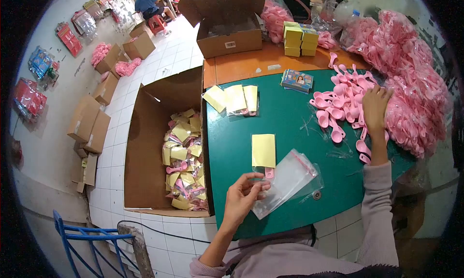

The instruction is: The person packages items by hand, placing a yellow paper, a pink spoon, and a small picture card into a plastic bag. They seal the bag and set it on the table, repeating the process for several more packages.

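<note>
My left hand [246, 196] hovers at the near edge of the green table, its fingers curled and its thumb near the fingertips; whether anything thin is between them is too small to tell. Beside it lie a stack of clear plastic bags [285, 183] and a packet with a yellow card [263, 151] and a pink spoon end [269, 172]. My right hand [376, 104] reaches down onto the right side of a pile of pink spoons [340, 99], its fingertips hidden among spoons and plastic. Several yellow-card packets [235, 98] lie at the table's back left.
A large open carton [164, 94] of finished-looking packets stands left of the table. Bagged pink spoons [415, 89] heap up at the right. Small printed boxes [297, 80], yellow boxes [293, 36] and an open brown box [229, 38] are at the back. A person [146, 5] sits far off.
</note>
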A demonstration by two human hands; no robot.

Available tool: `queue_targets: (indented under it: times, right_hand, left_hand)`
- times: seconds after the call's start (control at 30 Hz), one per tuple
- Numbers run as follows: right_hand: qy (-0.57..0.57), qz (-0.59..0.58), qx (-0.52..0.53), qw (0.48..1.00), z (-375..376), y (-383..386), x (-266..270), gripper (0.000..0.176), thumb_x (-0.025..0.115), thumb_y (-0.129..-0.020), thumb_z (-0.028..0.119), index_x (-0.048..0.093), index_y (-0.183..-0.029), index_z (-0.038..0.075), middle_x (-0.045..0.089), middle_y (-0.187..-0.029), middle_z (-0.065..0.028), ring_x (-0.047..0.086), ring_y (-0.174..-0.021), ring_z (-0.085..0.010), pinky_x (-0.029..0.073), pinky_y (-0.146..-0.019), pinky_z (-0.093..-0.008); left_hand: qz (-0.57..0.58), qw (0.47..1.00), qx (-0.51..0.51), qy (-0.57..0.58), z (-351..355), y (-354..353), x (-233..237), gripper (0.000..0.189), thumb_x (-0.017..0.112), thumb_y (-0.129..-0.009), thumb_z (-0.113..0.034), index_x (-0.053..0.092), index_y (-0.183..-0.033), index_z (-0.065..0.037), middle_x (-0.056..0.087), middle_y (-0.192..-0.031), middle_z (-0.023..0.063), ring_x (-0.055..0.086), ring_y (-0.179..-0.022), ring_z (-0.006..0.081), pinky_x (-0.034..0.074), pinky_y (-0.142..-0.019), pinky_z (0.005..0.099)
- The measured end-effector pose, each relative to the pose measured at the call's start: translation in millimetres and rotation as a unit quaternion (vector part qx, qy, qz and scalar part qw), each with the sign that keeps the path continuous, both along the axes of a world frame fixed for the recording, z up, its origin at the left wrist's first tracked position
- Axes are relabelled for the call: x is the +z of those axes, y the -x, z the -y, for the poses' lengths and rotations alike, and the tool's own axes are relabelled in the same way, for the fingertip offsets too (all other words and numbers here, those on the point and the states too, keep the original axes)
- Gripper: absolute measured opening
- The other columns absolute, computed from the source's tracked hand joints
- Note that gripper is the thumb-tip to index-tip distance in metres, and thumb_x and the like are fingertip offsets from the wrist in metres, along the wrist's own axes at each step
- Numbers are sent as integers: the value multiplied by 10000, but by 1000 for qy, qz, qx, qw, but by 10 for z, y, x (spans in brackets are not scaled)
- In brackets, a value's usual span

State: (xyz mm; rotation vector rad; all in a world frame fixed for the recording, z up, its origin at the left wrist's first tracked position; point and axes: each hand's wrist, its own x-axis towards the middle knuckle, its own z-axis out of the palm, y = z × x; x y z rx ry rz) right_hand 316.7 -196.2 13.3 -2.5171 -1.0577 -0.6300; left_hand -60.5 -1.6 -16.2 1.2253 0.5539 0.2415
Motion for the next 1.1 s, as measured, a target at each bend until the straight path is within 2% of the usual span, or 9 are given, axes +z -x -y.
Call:
queue_targets:
  times: [0.07,0.17,0.37,0.5,0.67,0.87,0.93,1.07,1.1]
  right_hand:
    - [-8,7,143,990,-282,716,302,291,577,-697,121,508,-958,11,493,-849,-148,486,-854,-287,386,-766,-382]
    - [45,-230,377,896,-586,1879,230,409,643,-660,147,468,-1014,43,425,-996,-154,478,-913,-333,405,-813,-379]
    - [-10,-251,397,883,-726,2132,-129,264,638,-680,52,516,-914,59,433,-941,-134,519,-797,-245,463,-689,-333]
    - [-92,-367,429,820,-701,2120,-148,188,633,-682,4,538,-840,44,436,-937,-100,508,-796,-195,466,-677,-287]
    - [-97,-453,442,768,-665,2110,-87,148,650,-688,6,545,-791,25,424,-966,-67,499,-841,-133,473,-712,-244]
    - [-134,-572,372,718,-646,2128,-176,92,622,-764,52,538,-779,19,461,-950,-58,504,-840,-115,478,-715,-239]
    - [-123,-763,277,571,-637,2108,-267,87,582,-811,80,526,-811,13,525,-839,-45,534,-761,-110,484,-684,-232]
    - [-170,-792,224,541,-683,2189,-196,105,556,-834,94,508,-849,2,553,-730,-33,554,-681,-101,484,-631,-225]
    - [-189,-762,224,578,-693,2207,-211,112,561,-830,92,502,-852,0,555,-729,-39,562,-661,-99,481,-600,-222]
  left_hand:
    - [4,1000,14,4,8,-49,72,257,478,-869,-57,486,-1119,-2,607,-937,146,600,-859,171,507,-691,255]
    - [11,1000,28,-1,87,-102,220,230,483,-871,-74,533,-1079,10,611,-929,129,600,-850,160,508,-670,251]
    - [-17,998,-25,-60,38,128,365,289,463,-873,-56,463,-1157,-6,620,-885,124,613,-799,165,507,-652,246]
    - [-26,994,-5,-109,1,166,218,377,459,-854,-2,352,-1214,-44,614,-868,148,613,-808,185,506,-648,255]
    - [-27,952,-22,-305,93,108,79,251,580,-776,5,487,-1010,0,603,-878,67,595,-791,114,498,-634,244]
    - [-54,948,13,-314,91,95,56,116,627,-759,-31,557,-837,19,599,-816,44,574,-749,96,484,-640,227]
    - [-42,959,29,-279,108,86,29,122,624,-766,-37,554,-845,22,595,-808,38,572,-743,95,483,-635,226]
    - [-52,968,78,-234,190,49,-32,116,623,-772,-60,553,-796,30,583,-759,49,588,-718,102,501,-595,235]
    - [-53,968,78,-234,219,37,-41,116,623,-772,-60,553,-796,30,583,-759,49,588,-718,102,501,-595,235]
